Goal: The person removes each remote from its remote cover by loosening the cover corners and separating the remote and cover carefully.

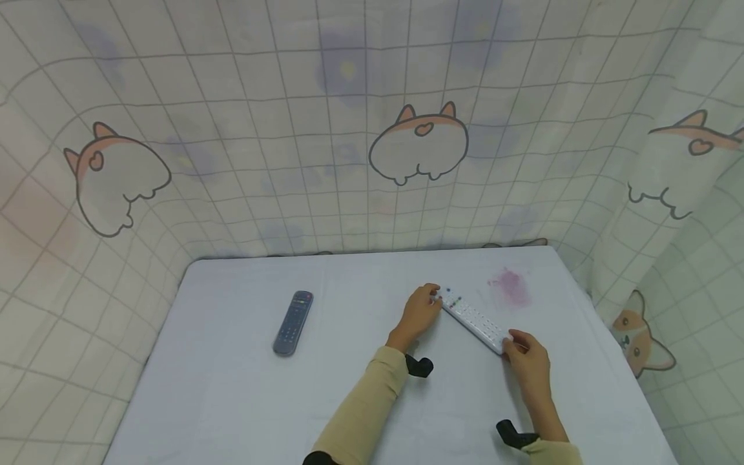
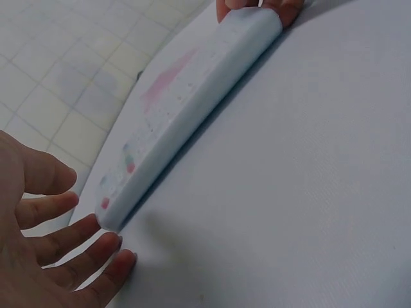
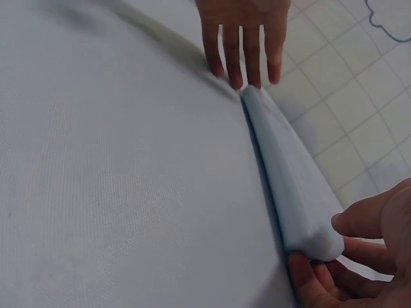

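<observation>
Now pinching the near end of a long, slab-sided white remote point(image 1: 475, 321) with the right hand point(image 1: 530, 365); touching its far end with the loosely spread left hand point(image 1: 420, 312). Set diagonally on finely woven white cloth point(image 1: 232, 387), well right of 1 round-ended dark remote point(image 1: 293, 323).

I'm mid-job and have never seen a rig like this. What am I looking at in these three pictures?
No robot here: these are a person's bare hands. The wide picture is taken from the head, the others from the left and right wrists. On the white tabletop lies a dark remote, untouched. A white remote is between the hands: the right hand pinches its near end, while the left hand is at the far end, fingers spread, not gripping.
</observation>
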The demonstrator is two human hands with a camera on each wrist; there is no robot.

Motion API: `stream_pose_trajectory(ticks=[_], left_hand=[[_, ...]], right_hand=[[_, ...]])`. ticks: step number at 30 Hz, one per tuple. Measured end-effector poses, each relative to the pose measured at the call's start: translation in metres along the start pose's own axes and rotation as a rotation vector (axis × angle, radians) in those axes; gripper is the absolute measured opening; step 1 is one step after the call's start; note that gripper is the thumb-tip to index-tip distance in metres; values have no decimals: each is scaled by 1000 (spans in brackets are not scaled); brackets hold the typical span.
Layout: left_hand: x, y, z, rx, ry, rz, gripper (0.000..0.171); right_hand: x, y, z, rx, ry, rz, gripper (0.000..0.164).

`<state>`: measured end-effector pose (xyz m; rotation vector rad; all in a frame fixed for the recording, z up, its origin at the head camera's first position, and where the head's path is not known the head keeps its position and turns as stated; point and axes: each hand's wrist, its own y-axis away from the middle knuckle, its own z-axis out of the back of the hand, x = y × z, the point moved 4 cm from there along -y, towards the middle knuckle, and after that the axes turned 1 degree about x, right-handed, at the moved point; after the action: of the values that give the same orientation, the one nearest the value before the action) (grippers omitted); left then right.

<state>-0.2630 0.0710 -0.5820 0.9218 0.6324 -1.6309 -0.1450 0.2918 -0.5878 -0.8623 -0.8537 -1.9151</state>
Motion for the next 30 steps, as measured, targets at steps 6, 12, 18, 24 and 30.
stream_pose_trajectory(ticks=[6,12,18,24,30], left_hand=[[0,3,1,-7,51,4,38],[6,7,2,-44,94,29,40],[6,15,6,-72,171,68,50],[3,23,18,-99,313,81,57],[3,34,26,-102,482,105,56]], right_hand=[[-3,1,-2,-21,1,8,42],[-1,8,-5,-51,-9,62,39],[-2,16,-9,-86,-3,116,40],[4,26,-14,-134,-34,225,40],[12,34,-17,-186,-64,418,44]])
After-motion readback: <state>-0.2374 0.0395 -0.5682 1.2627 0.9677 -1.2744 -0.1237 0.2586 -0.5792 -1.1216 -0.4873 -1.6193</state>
